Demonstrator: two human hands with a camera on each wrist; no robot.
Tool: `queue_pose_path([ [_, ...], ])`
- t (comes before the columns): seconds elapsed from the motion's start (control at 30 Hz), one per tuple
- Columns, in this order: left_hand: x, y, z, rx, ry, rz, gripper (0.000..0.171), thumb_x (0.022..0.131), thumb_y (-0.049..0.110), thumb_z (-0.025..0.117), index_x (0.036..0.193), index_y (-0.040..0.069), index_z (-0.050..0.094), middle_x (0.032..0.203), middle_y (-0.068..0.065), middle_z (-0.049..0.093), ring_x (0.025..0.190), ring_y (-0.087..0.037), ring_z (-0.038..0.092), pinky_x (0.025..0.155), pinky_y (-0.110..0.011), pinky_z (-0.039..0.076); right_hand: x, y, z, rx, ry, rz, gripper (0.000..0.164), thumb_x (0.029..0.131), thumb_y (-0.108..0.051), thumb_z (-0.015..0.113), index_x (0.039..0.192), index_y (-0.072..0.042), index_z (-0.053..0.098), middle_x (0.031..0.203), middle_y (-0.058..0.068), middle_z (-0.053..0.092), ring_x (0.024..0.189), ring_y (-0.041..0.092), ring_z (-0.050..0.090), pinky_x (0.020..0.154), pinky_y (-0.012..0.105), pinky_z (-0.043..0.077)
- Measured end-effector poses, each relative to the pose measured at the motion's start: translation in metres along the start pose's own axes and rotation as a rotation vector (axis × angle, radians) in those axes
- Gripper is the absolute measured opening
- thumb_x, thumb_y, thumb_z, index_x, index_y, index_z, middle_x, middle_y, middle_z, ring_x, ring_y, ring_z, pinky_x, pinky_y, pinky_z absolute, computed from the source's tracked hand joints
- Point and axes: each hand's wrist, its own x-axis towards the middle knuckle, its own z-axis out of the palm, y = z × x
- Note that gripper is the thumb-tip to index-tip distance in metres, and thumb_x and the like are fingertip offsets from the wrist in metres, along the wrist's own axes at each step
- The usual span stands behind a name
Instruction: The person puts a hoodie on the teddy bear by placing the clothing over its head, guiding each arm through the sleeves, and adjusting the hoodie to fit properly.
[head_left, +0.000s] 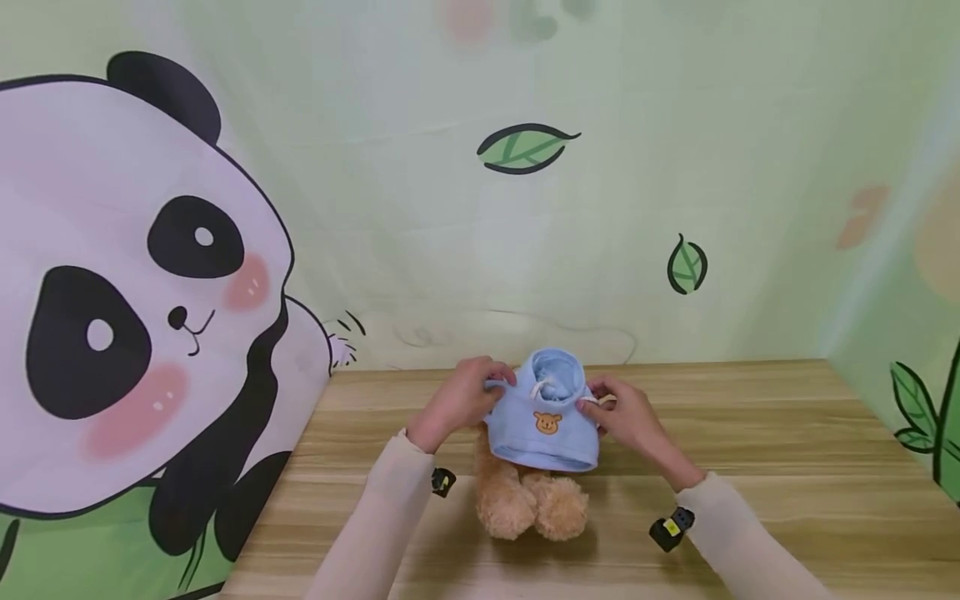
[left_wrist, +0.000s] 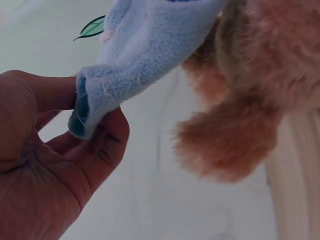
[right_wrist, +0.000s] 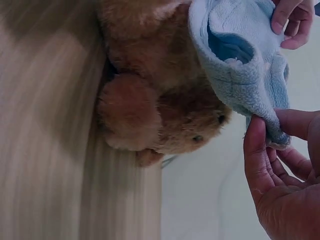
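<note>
A small light-blue hoodie with a brown bear-face patch is held up in front of a plush teddy bear. It covers most of the bear, whose furry feet show below. My left hand pinches one sleeve; the left wrist view shows the fingers round the sleeve cuff. On the other side, my right hand grips the other sleeve between thumb and fingers. In the right wrist view the bear's head lies beside the fleecy hoodie.
The bear is on a wood-grain table. Behind it stands a pale green backdrop printed with leaves and a large panda on the left. A small black device is at the right wrist.
</note>
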Motion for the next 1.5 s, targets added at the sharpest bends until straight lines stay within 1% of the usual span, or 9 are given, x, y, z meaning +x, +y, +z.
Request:
queue_pose_path([
  [0.2, 0.001, -0.009, 0.007, 0.035, 0.021, 0.034, 0.013, 0.091, 0.002, 0.064, 0.096, 0.009, 0.074, 0.098, -0.009, 0.067, 0.097, -0.025, 0.064, 0.084, -0.037, 0.054, 0.001, 0.010, 0.009, -0.001, -0.004, 0.017, 0.023, 0.093, -0.013, 0.067, 0.111, 0.000, 0.060, 0.098, 0.015, 0.062, 0.072, 0.014, 0.064, 0.060, 0.041, 0.058],
  [0.3, 0.000, -0.012, 0.010, 0.061, 0.010, 0.031, 0.008, 0.090, 0.007, 0.067, 0.096, 0.007, 0.073, 0.099, -0.010, 0.067, 0.096, -0.025, 0.064, 0.083, -0.037, 0.053, 0.002, 0.014, 0.013, -0.008, -0.008, 0.019, 0.024, 0.093, -0.014, 0.066, 0.112, 0.000, 0.060, 0.097, 0.015, 0.061, 0.074, 0.015, 0.064, 0.062, 0.044, 0.058],
  [0.47, -0.002, -0.018, 0.015, 0.120, -0.033, 0.033, 0.013, 0.089, 0.012, 0.069, 0.100, 0.007, 0.073, 0.110, -0.011, 0.067, 0.104, -0.028, 0.063, 0.090, -0.042, 0.051, 0.003, 0.020, 0.018, -0.064, 0.000, 0.013, 0.024, 0.092, -0.014, 0.067, 0.112, -0.001, 0.061, 0.093, 0.013, 0.062, 0.071, 0.014, 0.061, 0.057, 0.035, 0.057],
  [0.67, -0.005, -0.027, 0.022, 0.150, -0.022, 0.057, 0.022, 0.086, 0.001, 0.066, 0.108, 0.006, 0.071, 0.117, -0.013, 0.068, 0.112, -0.031, 0.062, 0.098, -0.043, 0.049, 0.004, 0.030, 0.022, -0.168, 0.007, 0.019, 0.025, 0.091, -0.018, 0.069, 0.109, -0.002, 0.062, 0.079, 0.007, 0.062, 0.063, 0.012, 0.054, 0.053, 0.025, 0.045],
  [0.93, -0.008, -0.038, 0.029, 0.177, 0.032, 0.090, 0.025, 0.085, -0.004, 0.064, 0.108, 0.005, 0.070, 0.110, -0.010, 0.069, 0.103, -0.027, 0.064, 0.090, -0.040, 0.053, 0.005, 0.042, 0.030, -0.222, -0.034, 0.046, 0.027, 0.090, -0.019, 0.069, 0.108, 0.000, 0.064, 0.069, 0.003, 0.057, 0.057, 0.012, 0.050, 0.050, 0.025, 0.040],
  [1.07, -0.011, -0.043, 0.032, 0.190, 0.068, 0.078, 0.023, 0.085, -0.002, 0.066, 0.105, 0.006, 0.071, 0.103, -0.008, 0.068, 0.095, -0.025, 0.064, 0.084, -0.038, 0.053, 0.005, 0.043, 0.032, -0.237, -0.033, 0.043, 0.028, 0.090, -0.021, 0.069, 0.108, 0.001, 0.066, 0.074, 0.005, 0.060, 0.062, 0.013, 0.051, 0.053, 0.025, 0.042],
  [1.23, -0.013, -0.048, 0.033, 0.213, 0.111, 0.057, 0.019, 0.086, 0.003, 0.067, 0.104, 0.007, 0.071, 0.104, -0.010, 0.068, 0.098, -0.030, 0.063, 0.086, -0.044, 0.051, 0.004, 0.041, 0.035, -0.256, -0.040, 0.076, 0.029, 0.091, -0.024, 0.067, 0.109, -0.001, 0.068, 0.092, 0.009, 0.067, 0.079, 0.018, 0.058, 0.062, 0.028, 0.047],
  [1.37, -0.015, -0.054, 0.034, 0.170, 0.094, 0.000, 0.018, 0.088, 0.009, 0.066, 0.105, 0.005, 0.070, 0.105, -0.012, 0.069, 0.098, -0.029, 0.064, 0.087, -0.043, 0.051, 0.003, 0.042, 0.037, -0.249, -0.071, 0.105, 0.032, 0.094, -0.027, 0.064, 0.114, -0.002, 0.067, 0.104, 0.011, 0.068, 0.093, 0.022, 0.063, 0.071, 0.031, 0.052],
  [1.5, -0.016, -0.061, 0.034, 0.122, 0.060, -0.052, 0.019, 0.091, 0.011, 0.063, 0.107, 0.004, 0.070, 0.104, -0.012, 0.070, 0.094, -0.025, 0.064, 0.085, -0.042, 0.051, 0.002, 0.044, 0.040, -0.135, -0.125, 0.160, 0.036, 0.096, -0.027, 0.062, 0.120, -0.001, 0.063, 0.108, 0.015, 0.068, 0.083, 0.023, 0.067, 0.069, 0.036, 0.057],
])
